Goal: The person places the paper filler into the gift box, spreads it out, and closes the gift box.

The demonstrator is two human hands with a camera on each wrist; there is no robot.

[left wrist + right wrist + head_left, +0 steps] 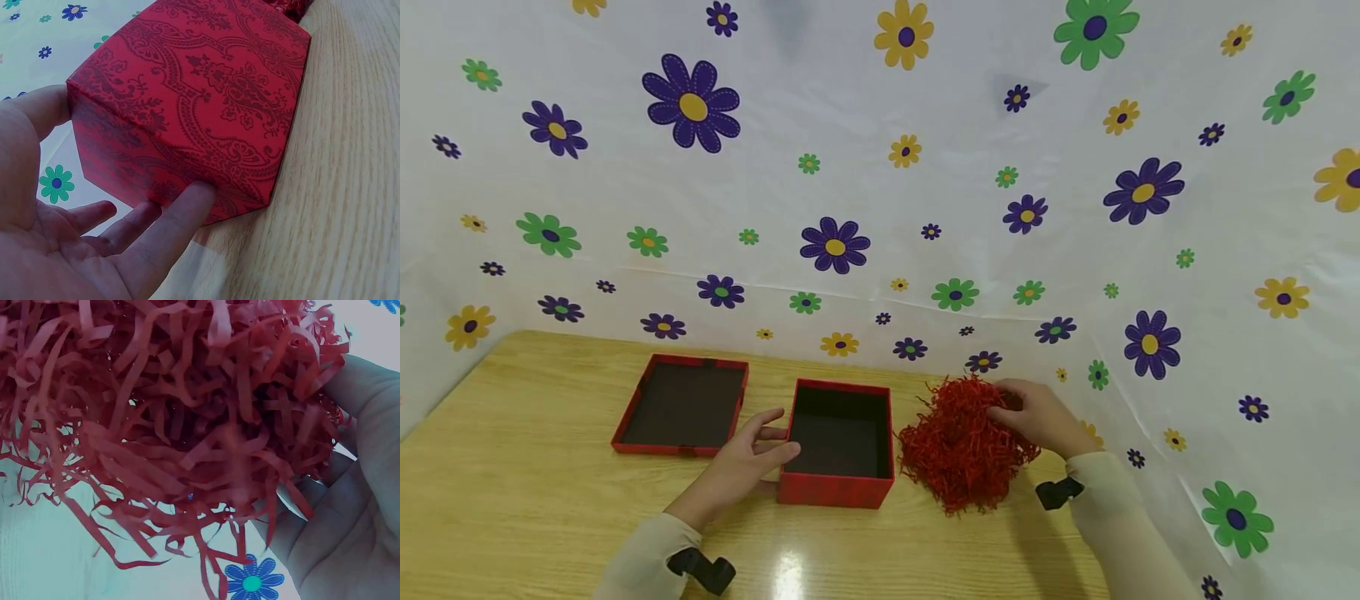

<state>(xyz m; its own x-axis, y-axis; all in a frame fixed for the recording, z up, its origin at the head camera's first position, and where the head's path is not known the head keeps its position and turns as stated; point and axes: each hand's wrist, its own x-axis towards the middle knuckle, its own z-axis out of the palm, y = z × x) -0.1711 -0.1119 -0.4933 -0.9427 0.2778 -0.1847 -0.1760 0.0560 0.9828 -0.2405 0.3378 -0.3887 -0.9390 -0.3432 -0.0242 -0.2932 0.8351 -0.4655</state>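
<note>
A red patterned box (835, 490) with a dark inside stands on the table, its top uncovered. My left hand (741, 462) holds its left wall, the thumb over the rim and the other fingers along the outside. In the left wrist view those fingers touch the dark-patterned side of the box (200, 94). To the box's right is a heap of red shredded paper (958, 450). My right hand (1037, 417) grips its right side; thumb and fingers reach in around the strands (187, 412), which partly hide the fingertips.
A shallow red box lid (685, 404) lies inside-up left of the box. The wooden table (520, 467) is backed by a white sheet (842, 183) printed with flowers, which also runs along the right side.
</note>
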